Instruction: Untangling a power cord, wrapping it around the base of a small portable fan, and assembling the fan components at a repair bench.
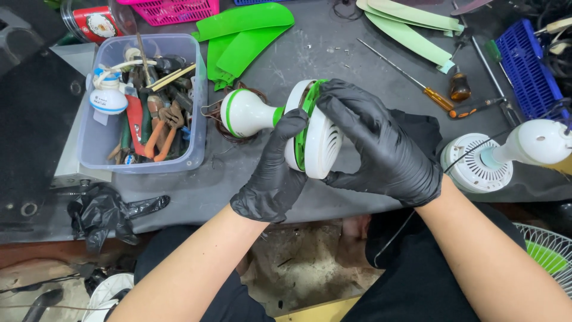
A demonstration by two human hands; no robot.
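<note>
While we are looking down from the head camera, our left hand (271,176) and right hand (381,143) are pinching one white-and-green fan motor housing (280,122) above the dark table (333,53). It is probably light, stiff, slippery plastic, best gripped round its wide rim. Beside it are lying one tool bin (143,107), two screwdrivers (417,83) and one second housing (476,164).
</note>
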